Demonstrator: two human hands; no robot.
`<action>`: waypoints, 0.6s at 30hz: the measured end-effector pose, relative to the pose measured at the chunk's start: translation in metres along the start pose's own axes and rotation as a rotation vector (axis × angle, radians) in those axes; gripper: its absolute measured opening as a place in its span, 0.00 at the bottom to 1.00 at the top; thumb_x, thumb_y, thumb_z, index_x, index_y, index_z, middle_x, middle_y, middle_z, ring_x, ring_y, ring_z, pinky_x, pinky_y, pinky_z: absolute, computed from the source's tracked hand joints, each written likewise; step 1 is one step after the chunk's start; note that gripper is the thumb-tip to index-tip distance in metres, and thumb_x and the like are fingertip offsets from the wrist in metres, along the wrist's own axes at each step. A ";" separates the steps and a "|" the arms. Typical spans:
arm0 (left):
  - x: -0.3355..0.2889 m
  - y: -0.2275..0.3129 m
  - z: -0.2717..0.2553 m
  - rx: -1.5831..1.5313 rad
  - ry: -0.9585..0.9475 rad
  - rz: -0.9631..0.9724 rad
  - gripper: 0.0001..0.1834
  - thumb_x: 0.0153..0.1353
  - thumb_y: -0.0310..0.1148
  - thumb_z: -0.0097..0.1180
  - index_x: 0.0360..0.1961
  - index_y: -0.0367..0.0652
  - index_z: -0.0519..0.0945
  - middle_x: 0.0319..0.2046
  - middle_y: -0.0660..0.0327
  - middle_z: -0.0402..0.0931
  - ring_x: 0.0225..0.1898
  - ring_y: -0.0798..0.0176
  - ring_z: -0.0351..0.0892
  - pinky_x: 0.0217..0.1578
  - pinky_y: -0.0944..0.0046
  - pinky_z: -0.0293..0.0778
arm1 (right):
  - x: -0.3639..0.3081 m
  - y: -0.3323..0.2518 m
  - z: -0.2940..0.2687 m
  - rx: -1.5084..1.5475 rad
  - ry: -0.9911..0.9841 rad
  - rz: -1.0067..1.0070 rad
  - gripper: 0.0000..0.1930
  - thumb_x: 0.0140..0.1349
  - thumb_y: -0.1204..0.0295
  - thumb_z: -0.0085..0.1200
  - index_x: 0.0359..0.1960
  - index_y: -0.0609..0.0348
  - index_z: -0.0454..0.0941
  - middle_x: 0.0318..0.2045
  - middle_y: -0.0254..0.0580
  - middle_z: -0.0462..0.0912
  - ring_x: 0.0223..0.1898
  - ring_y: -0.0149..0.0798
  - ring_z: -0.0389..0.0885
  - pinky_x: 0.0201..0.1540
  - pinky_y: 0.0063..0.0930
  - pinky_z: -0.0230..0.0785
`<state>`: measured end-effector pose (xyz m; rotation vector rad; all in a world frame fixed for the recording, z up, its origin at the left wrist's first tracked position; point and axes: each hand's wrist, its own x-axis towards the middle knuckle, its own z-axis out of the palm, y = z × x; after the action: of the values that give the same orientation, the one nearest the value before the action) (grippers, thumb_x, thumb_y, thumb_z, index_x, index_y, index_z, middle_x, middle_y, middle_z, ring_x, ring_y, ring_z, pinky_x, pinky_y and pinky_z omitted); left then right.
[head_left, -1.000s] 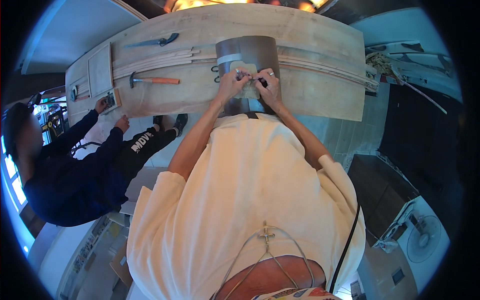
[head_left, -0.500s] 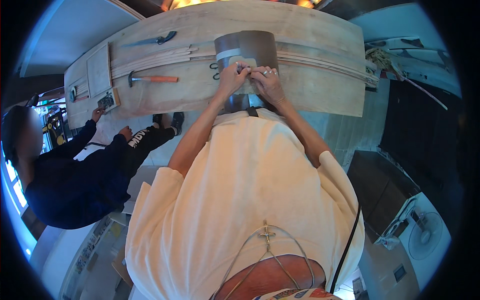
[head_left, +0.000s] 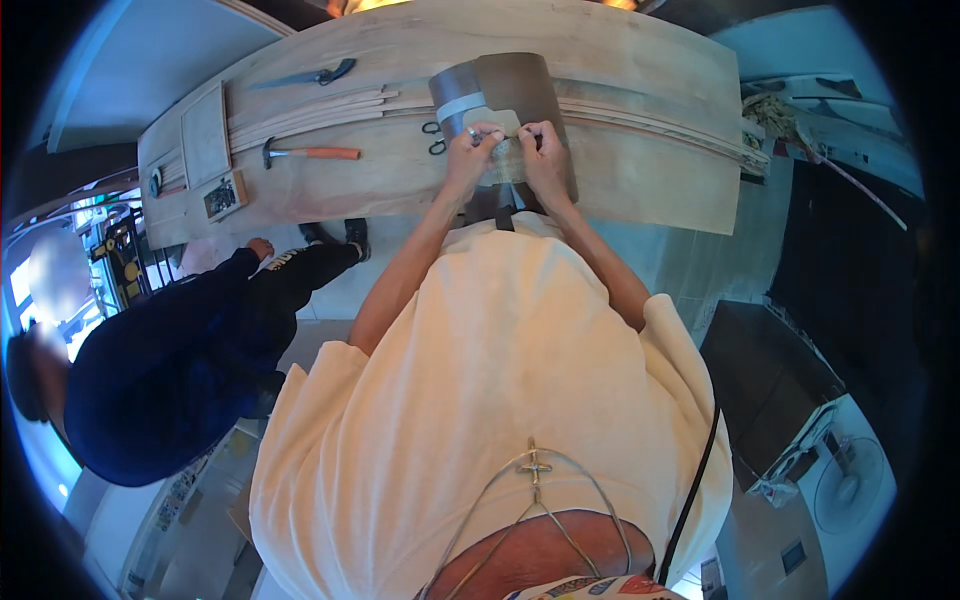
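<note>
At the near edge of the wooden table, my left hand and my right hand are raised close together over a brown sheet-like piece with a curved top end. Thumb and fingers are pinched on each hand. Between them hangs a small, pale, flat piece, its kind too small to tell; both hands seem to grip its upper edge. Behind the fingers, a beige patch lies on the brown piece. A pale grey band crosses its left side. Black-handled scissors lie just left of it.
A hammer with an orange handle, a handsaw, long wooden strips and an open box of small dark parts lie on the table. Another person in dark clothing is at the left. A fan stands at the right.
My hands have turned and moved slightly apart, uncovering the small pale piece between them. The other person's hand has drawn back from the box of parts, and the person has moved away from the table.
</note>
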<state>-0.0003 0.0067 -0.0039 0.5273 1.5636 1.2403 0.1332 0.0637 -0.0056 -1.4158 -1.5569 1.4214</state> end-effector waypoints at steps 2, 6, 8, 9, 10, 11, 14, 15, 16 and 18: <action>-0.004 0.004 0.006 0.073 -0.001 0.095 0.06 0.64 0.33 0.59 0.37 0.43 0.82 0.29 0.66 0.78 0.25 0.75 0.71 0.23 0.73 0.67 | 0.003 0.009 -0.003 0.011 0.044 -0.017 0.07 0.66 0.71 0.53 0.36 0.62 0.74 0.30 0.42 0.81 0.28 0.35 0.76 0.33 0.32 0.70; -0.002 0.008 0.014 0.054 -0.110 0.171 0.06 0.66 0.31 0.56 0.38 0.41 0.81 0.33 0.64 0.79 0.29 0.75 0.72 0.24 0.73 0.68 | 0.005 0.020 -0.008 0.152 0.026 0.053 0.05 0.66 0.73 0.52 0.37 0.62 0.74 0.32 0.43 0.81 0.28 0.36 0.77 0.33 0.31 0.70; 0.000 0.019 0.016 0.012 -0.122 0.026 0.06 0.66 0.30 0.55 0.38 0.40 0.80 0.33 0.63 0.79 0.30 0.76 0.73 0.25 0.73 0.68 | 0.000 0.007 -0.013 0.053 0.058 -0.243 0.03 0.66 0.75 0.51 0.37 0.62 0.74 0.32 0.43 0.81 0.29 0.37 0.78 0.34 0.30 0.70; 0.005 0.017 0.017 -0.003 -0.082 0.075 0.06 0.67 0.30 0.54 0.38 0.40 0.79 0.33 0.63 0.79 0.26 0.77 0.70 0.22 0.74 0.65 | -0.001 -0.007 -0.013 0.013 0.068 -0.396 0.02 0.66 0.77 0.50 0.38 0.62 0.74 0.32 0.43 0.81 0.29 0.38 0.78 0.34 0.30 0.71; 0.014 0.011 0.021 -0.020 -0.044 0.118 0.06 0.68 0.31 0.53 0.39 0.40 0.78 0.33 0.64 0.79 0.21 0.78 0.67 0.19 0.74 0.62 | 0.001 -0.011 -0.013 0.018 0.004 -0.410 0.02 0.67 0.77 0.49 0.38 0.62 0.73 0.33 0.42 0.81 0.32 0.37 0.79 0.37 0.29 0.71; 0.018 0.004 0.023 -0.035 -0.004 0.162 0.06 0.69 0.31 0.52 0.39 0.40 0.77 0.33 0.64 0.80 0.17 0.79 0.64 0.16 0.75 0.59 | 0.004 -0.013 -0.013 0.023 -0.060 -0.424 0.02 0.67 0.78 0.49 0.38 0.62 0.73 0.35 0.41 0.81 0.35 0.36 0.79 0.39 0.27 0.71; 0.017 0.011 0.026 -0.119 0.052 0.057 0.05 0.69 0.30 0.51 0.37 0.40 0.75 0.31 0.63 0.79 0.17 0.79 0.65 0.16 0.75 0.60 | 0.011 -0.011 -0.020 -0.016 -0.224 -0.433 0.02 0.67 0.80 0.48 0.39 0.62 0.73 0.36 0.41 0.81 0.38 0.38 0.81 0.42 0.28 0.72; 0.015 0.011 0.026 -0.170 0.044 0.064 0.05 0.69 0.29 0.50 0.37 0.40 0.75 0.30 0.62 0.79 0.17 0.78 0.65 0.17 0.75 0.61 | 0.012 -0.010 -0.022 -0.035 -0.279 -0.430 0.03 0.67 0.80 0.49 0.40 0.61 0.73 0.37 0.42 0.81 0.39 0.40 0.82 0.42 0.29 0.73; 0.013 0.011 0.026 -0.220 0.036 0.071 0.04 0.69 0.29 0.50 0.38 0.40 0.75 0.30 0.62 0.79 0.17 0.78 0.65 0.17 0.75 0.61 | 0.014 -0.008 -0.026 -0.108 -0.303 -0.482 0.03 0.66 0.80 0.49 0.40 0.61 0.73 0.36 0.42 0.81 0.38 0.43 0.82 0.42 0.31 0.73; 0.009 0.010 0.026 -0.249 0.029 0.052 0.04 0.68 0.28 0.50 0.37 0.40 0.75 0.29 0.61 0.79 0.18 0.76 0.68 0.18 0.74 0.63 | 0.018 -0.006 -0.033 -0.257 -0.347 -0.587 0.05 0.64 0.81 0.50 0.39 0.59 0.73 0.36 0.44 0.81 0.36 0.49 0.82 0.40 0.35 0.74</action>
<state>0.0176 0.0293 0.0026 0.3924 1.4011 1.4639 0.1565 0.0915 0.0045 -0.7458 -2.2095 1.1649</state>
